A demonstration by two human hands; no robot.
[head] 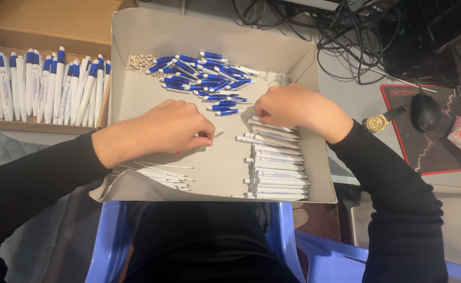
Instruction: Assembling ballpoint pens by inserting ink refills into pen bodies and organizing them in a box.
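White pen barrels point(276, 167), stacked flat

blue pen caps point(204, 78), white barrels point(275, 165)

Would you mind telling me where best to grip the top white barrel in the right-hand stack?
Probably at mid-length, pinched from above: the top white barrel lies flat and crosswise, its long sides exposed, beside the right hand. Its ends are narrow.
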